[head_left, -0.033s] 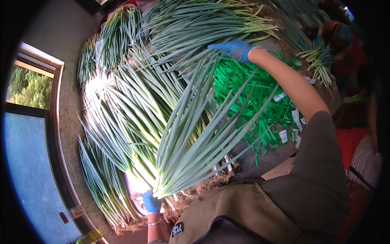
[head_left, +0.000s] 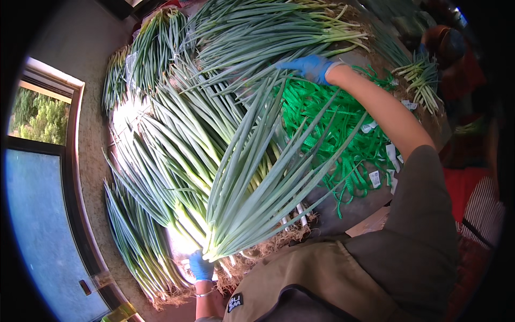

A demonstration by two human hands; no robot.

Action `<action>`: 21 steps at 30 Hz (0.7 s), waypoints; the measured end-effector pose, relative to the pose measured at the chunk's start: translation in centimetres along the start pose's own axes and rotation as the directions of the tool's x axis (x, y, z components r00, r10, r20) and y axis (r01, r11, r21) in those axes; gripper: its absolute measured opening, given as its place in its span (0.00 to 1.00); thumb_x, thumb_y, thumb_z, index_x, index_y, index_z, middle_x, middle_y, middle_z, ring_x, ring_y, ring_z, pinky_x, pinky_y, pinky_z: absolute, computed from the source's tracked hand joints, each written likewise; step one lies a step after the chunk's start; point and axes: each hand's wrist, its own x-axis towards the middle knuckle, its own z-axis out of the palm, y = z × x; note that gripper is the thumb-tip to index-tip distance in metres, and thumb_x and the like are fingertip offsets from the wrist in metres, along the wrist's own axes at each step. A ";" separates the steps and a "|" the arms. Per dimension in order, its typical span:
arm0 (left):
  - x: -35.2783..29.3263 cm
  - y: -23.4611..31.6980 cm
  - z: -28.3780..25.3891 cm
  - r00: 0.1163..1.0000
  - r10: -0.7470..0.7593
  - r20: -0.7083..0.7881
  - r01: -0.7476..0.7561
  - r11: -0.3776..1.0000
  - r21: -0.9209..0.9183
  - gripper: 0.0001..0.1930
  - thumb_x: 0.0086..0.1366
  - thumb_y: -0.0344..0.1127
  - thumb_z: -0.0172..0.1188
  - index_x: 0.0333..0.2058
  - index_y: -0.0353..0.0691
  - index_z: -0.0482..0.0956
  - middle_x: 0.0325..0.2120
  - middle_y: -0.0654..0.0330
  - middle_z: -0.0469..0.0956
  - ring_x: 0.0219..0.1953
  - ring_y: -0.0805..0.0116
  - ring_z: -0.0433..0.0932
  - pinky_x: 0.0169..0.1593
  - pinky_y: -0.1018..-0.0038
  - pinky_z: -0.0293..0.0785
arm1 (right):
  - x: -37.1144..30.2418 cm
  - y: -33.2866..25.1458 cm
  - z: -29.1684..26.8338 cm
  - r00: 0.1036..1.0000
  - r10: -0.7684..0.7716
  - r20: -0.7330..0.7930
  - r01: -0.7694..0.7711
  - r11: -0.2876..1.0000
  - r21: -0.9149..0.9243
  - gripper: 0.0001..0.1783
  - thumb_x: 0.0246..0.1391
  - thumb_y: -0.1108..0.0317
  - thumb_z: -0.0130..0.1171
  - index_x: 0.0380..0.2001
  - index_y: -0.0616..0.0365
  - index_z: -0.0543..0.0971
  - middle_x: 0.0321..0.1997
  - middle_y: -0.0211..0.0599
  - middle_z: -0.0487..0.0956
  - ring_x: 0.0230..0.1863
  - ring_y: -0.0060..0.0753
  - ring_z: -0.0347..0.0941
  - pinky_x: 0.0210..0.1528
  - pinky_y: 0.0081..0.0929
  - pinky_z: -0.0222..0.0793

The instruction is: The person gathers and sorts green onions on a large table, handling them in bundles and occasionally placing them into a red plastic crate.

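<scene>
My left hand (head_left: 201,266), in a blue glove with a bracelet at the wrist, is closed round the pale lower end of a bunch of green onions (head_left: 252,177). Their long leaves fan up and to the right across the middle of the table. Farther off, my right hand (head_left: 311,68), gloved in blue too, reaches over a heap of green ribbon ties (head_left: 316,115). Its visible finger points left, stretched out beside the leaves of the far pile of green onions (head_left: 263,32). The other fingers are partly hidden and slightly blurred.
More green onions (head_left: 134,241) lie at the left with roots toward me, and others (head_left: 161,48) at the far left. White tags (head_left: 374,179) hang among the ties. A small bunch (head_left: 421,80) lies at the right. A window (head_left: 37,112) stands beyond the left wall.
</scene>
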 end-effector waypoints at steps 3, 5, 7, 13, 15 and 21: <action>-0.1 0.2 1.0 0.999 0.035 -0.030 -0.035 0.999 -0.009 0.16 0.37 0.38 0.68 0.25 0.41 0.74 0.20 0.54 0.71 0.25 0.52 0.70 0.30 0.63 0.67 | -0.3 0.7 1.0 1.000 -0.027 0.010 0.028 0.990 -0.135 0.19 0.46 0.68 0.48 0.45 0.46 0.72 0.42 0.47 0.74 0.40 0.49 0.71 0.42 0.36 0.67; -0.8 0.2 1.2 0.999 0.035 -0.038 -0.035 0.999 -0.001 0.16 0.36 0.38 0.69 0.25 0.41 0.74 0.20 0.54 0.71 0.25 0.52 0.70 0.29 0.63 0.67 | -0.5 -0.2 1.6 1.000 -0.013 0.025 0.017 0.987 -0.160 0.14 0.45 0.68 0.49 0.39 0.50 0.74 0.33 0.47 0.75 0.35 0.49 0.71 0.37 0.37 0.67; -0.7 -0.5 1.0 0.999 0.015 0.050 -0.015 1.000 0.000 0.17 0.39 0.37 0.66 0.29 0.40 0.73 0.24 0.55 0.72 0.29 0.53 0.70 0.34 0.63 0.67 | 0.5 3.3 3.1 0.975 -0.191 -0.116 0.181 0.979 -0.093 0.15 0.46 0.69 0.48 0.40 0.52 0.74 0.30 0.46 0.75 0.33 0.49 0.71 0.36 0.37 0.67; -0.9 0.3 1.0 0.992 -0.050 0.112 0.051 0.999 -0.003 0.19 0.40 0.36 0.66 0.32 0.38 0.73 0.27 0.54 0.72 0.32 0.54 0.71 0.37 0.64 0.67 | 1.0 3.2 0.3 0.799 0.601 -0.015 -0.397 0.547 0.737 0.16 0.53 0.55 0.49 0.28 0.54 0.79 0.17 0.28 0.72 0.18 0.22 0.64 0.20 0.24 0.61; -0.7 -0.4 1.0 0.996 -0.025 0.082 0.027 1.000 -0.016 0.18 0.40 0.37 0.66 0.31 0.38 0.73 0.26 0.55 0.72 0.32 0.54 0.70 0.37 0.64 0.67 | 1.4 3.1 2.2 0.913 0.405 -0.057 -0.286 0.732 0.618 0.18 0.51 0.51 0.52 0.33 0.55 0.75 0.19 0.28 0.74 0.20 0.21 0.65 0.22 0.22 0.62; -0.1 0.6 0.6 0.998 0.014 0.064 -0.011 0.999 -0.041 0.14 0.42 0.36 0.64 0.28 0.38 0.74 0.23 0.53 0.71 0.29 0.52 0.70 0.33 0.63 0.66 | 0.6 2.1 7.2 0.980 -0.111 -0.164 0.156 0.942 0.296 0.16 0.52 0.66 0.49 0.46 0.47 0.73 0.35 0.36 0.78 0.33 0.34 0.72 0.36 0.29 0.67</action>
